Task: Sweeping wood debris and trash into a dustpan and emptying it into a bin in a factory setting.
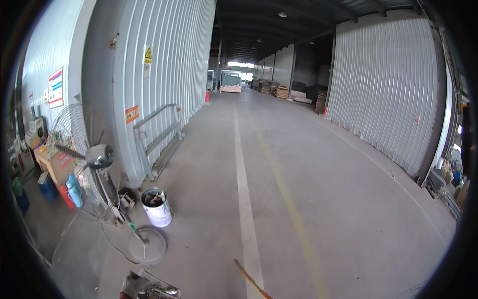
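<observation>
At the lower edge, left of the middle, my left hand (132, 285) shows only in part, in what looks like a dark grey glove. Its fingers seem closed on a metal device (158, 289) with shiny and dark parts, cut off by the picture's edge, so its kind cannot be told. A thin yellow-brown strip (252, 280) rises at a slant from the bottom edge; whatever bears its lower end is out of the picture. My right hand does not appear.
A pedestal fan (101, 156) with a round base (148, 245) and trailing cord stands at left, beside a white bucket (157, 213) of scraps. A metal frame (162, 134) leans on the corrugated wall. Far along the lined floor (209, 199) stand a loaded cart (231, 82) and stacked boards (282, 92).
</observation>
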A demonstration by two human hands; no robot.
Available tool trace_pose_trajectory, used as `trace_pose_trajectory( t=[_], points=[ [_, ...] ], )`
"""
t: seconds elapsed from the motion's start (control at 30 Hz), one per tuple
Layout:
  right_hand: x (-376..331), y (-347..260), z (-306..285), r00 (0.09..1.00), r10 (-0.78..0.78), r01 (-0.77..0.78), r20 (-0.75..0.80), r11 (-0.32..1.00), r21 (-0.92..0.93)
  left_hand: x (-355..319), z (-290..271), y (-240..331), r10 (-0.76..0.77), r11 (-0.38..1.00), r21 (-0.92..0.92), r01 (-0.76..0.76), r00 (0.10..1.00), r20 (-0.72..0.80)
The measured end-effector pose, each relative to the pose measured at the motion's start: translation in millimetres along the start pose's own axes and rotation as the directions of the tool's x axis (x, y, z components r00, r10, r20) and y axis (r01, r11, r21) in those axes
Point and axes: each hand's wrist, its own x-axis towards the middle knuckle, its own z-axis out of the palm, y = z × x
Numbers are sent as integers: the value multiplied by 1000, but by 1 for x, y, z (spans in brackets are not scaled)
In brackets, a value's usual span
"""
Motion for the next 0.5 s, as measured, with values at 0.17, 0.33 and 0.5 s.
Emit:
trace_pose_trajectory(
  t=[0.17,0.33,0.5],
  points=[
    [31,-95,-16,996,-82,80,21,992,97,74,86,172,134,990,42,-135,991,8],
    [99,-193,-28,998,-31,28,47,998,60,189,138,219,383,890,-253,-379,923,-36],
    [145,-258,-33,995,20,-4,-98,987,163,325,216,302,411,805,400,-439,898,158]
  ],
)
